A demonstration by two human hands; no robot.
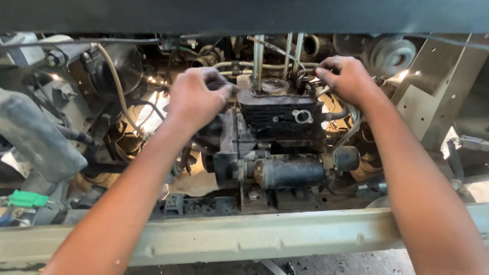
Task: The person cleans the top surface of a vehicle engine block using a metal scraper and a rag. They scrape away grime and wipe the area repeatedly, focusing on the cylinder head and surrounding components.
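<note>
Fingers of left hand (193, 98) closed on a dark tool; right hand (345, 78) fingers pinch a hose (270, 66) above the engine (281, 120).

Your hands share a tight bay. Overhead, the dark panel (251, 7) closes the top, and the pale beam (262, 233) bars the near edge, so your arms pass only between them. Your left hand (193, 98) is crowded by hoses (116, 80) on the left; your right hand (345, 78) sits among thin pipes (290, 53) rising from the engine block (279, 117). The bracket (431, 91) walls the right. Open room lies right of the starter (290, 170), near your right forearm.
</note>
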